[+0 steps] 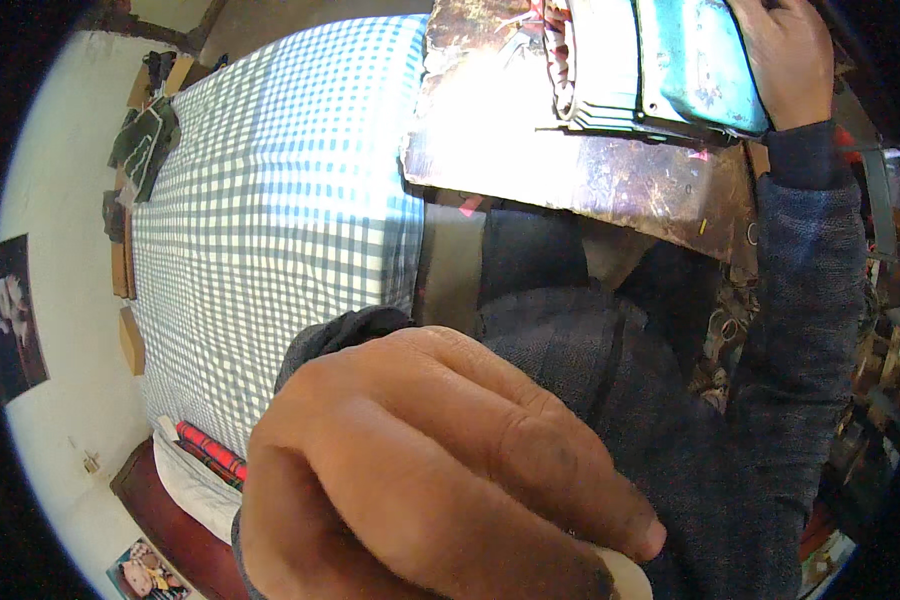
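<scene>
My left hand [440,460] is large and close in the lower middle, its fingers curled together. A small pale edge [627,575] shows beside its fingertips; whether this is a fingernail or a held thing, I cannot tell. At the upper right my right hand [795,60] touches the right side of a worn turquoise metal-cased machine [700,70], its fingers partly cut off by the picture's rim. Pale, layered panels and a ribbed, chain-like strip [560,60] lie along the machine's left side. It stands on a scuffed brown tabletop [640,180], partly washed out by bright light.
A bed with a checked blue-and-white cover [280,180] fills the left side, close to the tabletop. Dark clothing [145,145] lies along its far-left edge. A red plaid cloth [210,455] is at the lower left. Cluttered objects [875,370] crowd the right rim.
</scene>
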Motion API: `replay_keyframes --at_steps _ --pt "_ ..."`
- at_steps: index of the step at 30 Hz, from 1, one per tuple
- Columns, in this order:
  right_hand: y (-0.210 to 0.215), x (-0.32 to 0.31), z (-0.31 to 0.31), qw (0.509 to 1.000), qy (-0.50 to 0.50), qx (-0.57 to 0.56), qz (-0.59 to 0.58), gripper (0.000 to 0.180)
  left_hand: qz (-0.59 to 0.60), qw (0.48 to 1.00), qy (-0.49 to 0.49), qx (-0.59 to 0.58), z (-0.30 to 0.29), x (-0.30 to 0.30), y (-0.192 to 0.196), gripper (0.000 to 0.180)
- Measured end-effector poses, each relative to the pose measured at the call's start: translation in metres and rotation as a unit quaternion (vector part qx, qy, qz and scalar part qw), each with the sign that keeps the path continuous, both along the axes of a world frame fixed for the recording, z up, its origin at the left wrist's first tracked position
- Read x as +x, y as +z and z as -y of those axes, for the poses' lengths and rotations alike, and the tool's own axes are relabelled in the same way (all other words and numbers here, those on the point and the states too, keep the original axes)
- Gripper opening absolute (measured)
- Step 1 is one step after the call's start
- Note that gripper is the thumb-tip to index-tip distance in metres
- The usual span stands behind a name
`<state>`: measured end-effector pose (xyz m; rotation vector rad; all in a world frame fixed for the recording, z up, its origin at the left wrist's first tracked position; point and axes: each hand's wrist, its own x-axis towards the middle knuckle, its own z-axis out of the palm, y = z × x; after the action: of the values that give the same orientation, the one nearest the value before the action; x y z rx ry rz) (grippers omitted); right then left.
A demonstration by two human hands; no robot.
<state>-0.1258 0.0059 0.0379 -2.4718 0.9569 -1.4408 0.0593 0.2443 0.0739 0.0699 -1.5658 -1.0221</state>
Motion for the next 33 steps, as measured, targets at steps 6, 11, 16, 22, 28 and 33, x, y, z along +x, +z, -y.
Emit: replay_keyframes --at_steps 6,11,16,22,28,33 --pt "-0.005 -0.004 0.002 0.998 0.026 0.042 0.046 0.010 -0.099 0.989 0.036 -0.107 -0.001 -0.010 -0.025 0.022" --pt "0.010 0.005 0.005 0.989 0.070 0.105 0.077 0.011 -0.103 0.989 0.037 -0.102 -0.003 -0.011 -0.024 0.023" --pt "0.011 0.000 -0.001 0.998 0.049 0.027 0.020 0.012 -0.098 0.993 0.029 -0.065 -0.003 -0.011 -0.020 0.022" --pt "-0.005 0.003 -0.018 0.998 -0.009 0.048 0.040 0.013 -0.121 0.992 0.001 0.015 -0.004 -0.010 -0.023 0.019" --pt "0.007 0.001 -0.018 0.998 0.018 0.042 0.050 0.013 -0.036 0.967 0.194 0.160 0.003 0.049 -0.066 0.021" --pt "0.006 -0.007 -0.013 1.000 -0.001 -0.015 0.023 0.009 0.035 0.816 0.423 0.392 0.005 0.168 -0.158 0.033"
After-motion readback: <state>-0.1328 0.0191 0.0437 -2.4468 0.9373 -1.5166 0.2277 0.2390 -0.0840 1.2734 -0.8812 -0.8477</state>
